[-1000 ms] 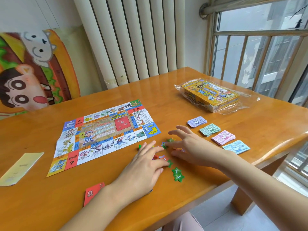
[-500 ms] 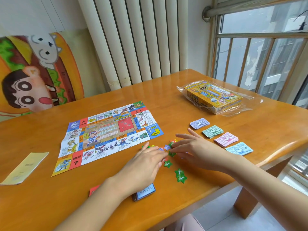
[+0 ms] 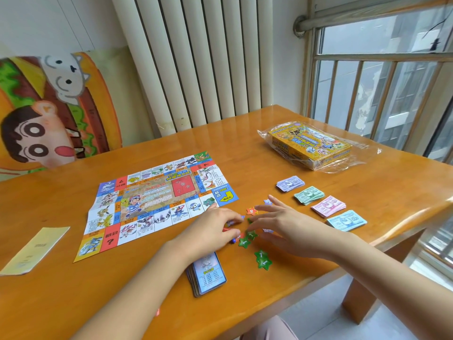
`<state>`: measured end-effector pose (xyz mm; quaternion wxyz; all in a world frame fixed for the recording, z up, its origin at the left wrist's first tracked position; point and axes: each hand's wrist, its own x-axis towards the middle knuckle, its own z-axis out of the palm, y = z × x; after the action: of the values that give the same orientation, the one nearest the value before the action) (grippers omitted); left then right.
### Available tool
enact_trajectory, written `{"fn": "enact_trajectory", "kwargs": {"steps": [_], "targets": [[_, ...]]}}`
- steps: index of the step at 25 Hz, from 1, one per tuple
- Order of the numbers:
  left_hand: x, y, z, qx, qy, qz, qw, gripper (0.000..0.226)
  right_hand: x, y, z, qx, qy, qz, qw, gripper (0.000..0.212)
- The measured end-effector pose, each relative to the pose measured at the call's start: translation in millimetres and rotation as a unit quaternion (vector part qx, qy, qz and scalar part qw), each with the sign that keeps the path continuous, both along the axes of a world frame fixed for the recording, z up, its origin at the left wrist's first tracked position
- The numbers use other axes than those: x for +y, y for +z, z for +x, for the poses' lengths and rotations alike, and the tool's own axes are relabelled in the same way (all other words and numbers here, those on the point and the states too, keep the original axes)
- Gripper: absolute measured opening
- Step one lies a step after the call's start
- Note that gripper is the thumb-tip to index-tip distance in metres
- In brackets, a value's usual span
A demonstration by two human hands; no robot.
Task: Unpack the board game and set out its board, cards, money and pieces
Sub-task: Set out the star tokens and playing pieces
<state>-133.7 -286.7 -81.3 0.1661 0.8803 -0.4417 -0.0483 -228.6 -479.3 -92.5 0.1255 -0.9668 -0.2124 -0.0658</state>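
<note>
The table carries a board at its middle, money along the right edge, a box toward the far right corner, stars and cards by the near edge, and a leaflet at the left.
</note>
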Motion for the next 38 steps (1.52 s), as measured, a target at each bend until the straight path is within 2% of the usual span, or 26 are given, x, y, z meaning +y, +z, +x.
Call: {"fn": "enact_trajectory", "kwargs": {"steps": [6,9,13,17,19,21,24,25,27,31,35,38], "targets": [[-6.2,1.9,0.2,0.020,0.046,-0.016,0.999,0.026,4.8,0.8,-14.5,-0.012,0.025,0.039,0.999,0.029],[-5.5,3.1,-3.4,0.010,0.053,-0.026,0.998,0.027,11.2,-2.5,-16.5,-0.005,0.043,0.039,0.998,0.037],[3.3,7.2,-20.0,-0.064,0.063,-0.038,0.995,0.029,11.8,-6.4,-22.2,0.017,0.056,0.033,0.998,0.038],[12.4,11.4,-53.3,-0.124,0.046,-0.067,0.989,0.037,3.5,-2.9,-35.7,-0.011,-0.001,0.096,0.995,0.037],[10.5,8.7,-70.6,-0.134,0.069,-0.022,0.988,0.053,0.7,-4.5,-41.7,-0.018,-0.065,0.073,0.995,0.047],[6.7,3.6,-80.4,-0.181,0.101,0.056,0.977,0.061,0.9,-8.8,-45.6,-0.004,-0.103,0.025,0.994,0.058],[1.9,3.6,-88.4,-0.155,0.112,0.109,0.975,0.062,11.2,-12.0,-47.1,0.001,-0.100,0.004,0.995,0.081],[0.7,1.2,-89.2,-0.150,0.116,0.109,0.976,0.064,14.5,-13.5,-46.3,-0.003,-0.099,0.005,0.995,0.083],[2.8,-7.2,-84.3,-0.147,0.104,0.094,0.979,0.063,21.6,-14.0,-46.5,-0.007,-0.099,0.030,0.995,0.070],[4.3,-7.2,-83.7,-0.110,0.082,0.035,0.990,0.046,30.7,-15.0,-52.8,0.000,-0.093,0.132,0.987,0.026],[8.1,-2.2,-78.9,-0.086,0.058,0.022,0.994,0.059,33.4,-19.6,-63.3,-0.030,-0.205,0.155,0.966,0.032],[17.8,3.3,-72.9,-0.113,0.045,0.055,0.991,0.052,43.0,-31.6,-71.4,-0.073,-0.286,0.153,0.943,0.033]]}}
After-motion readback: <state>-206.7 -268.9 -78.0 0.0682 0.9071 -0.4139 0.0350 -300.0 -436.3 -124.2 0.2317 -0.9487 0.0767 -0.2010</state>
